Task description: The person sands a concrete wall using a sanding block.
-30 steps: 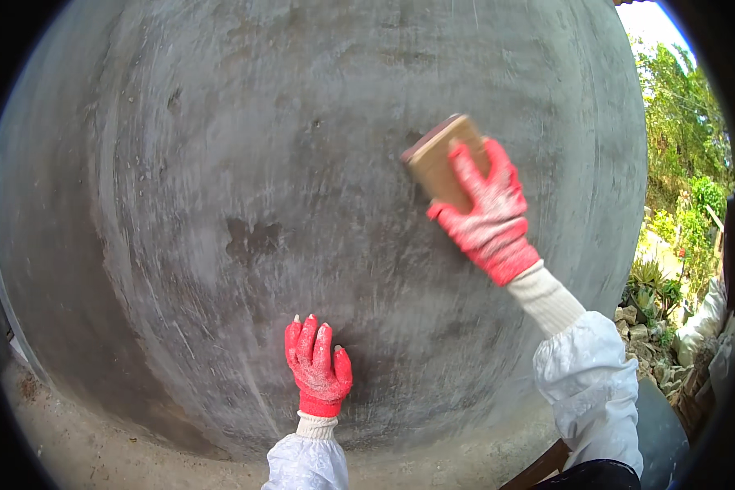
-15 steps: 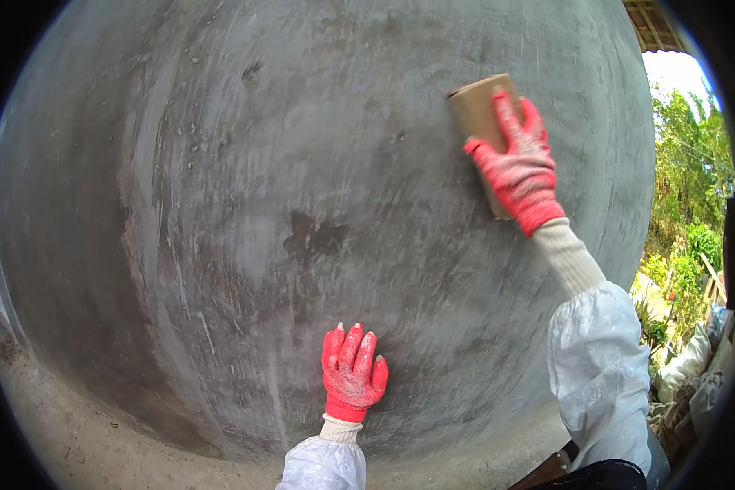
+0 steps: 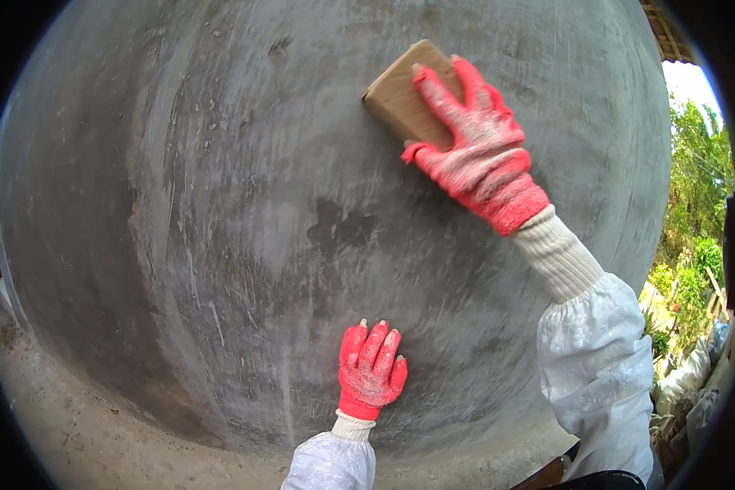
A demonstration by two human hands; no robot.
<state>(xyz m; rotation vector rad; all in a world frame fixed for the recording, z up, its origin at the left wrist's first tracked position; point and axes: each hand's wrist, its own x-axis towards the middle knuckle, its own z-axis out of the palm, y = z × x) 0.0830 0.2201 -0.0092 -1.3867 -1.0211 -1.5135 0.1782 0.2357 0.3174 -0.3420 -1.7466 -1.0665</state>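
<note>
Your right grip (image 3: 488,155) is clasping the block (image 3: 404,94), slanting lengthwise up toward the wall's (image 3: 253,245) left edge, left grip (image 3: 371,371) spread.

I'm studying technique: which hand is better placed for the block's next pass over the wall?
Probably the right hand: it holds the tan rectangular block at the grey wall. The left hand, lower, shows no tool.

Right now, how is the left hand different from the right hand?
The right hand grips a tan block; the left hand holds nothing.
The right hand is higher up the grey wall than the left hand.
The left hand's fingers point mostly upward, while the right hand slants up and to the left.
Both wear red gloves with pale cuffs.
</note>
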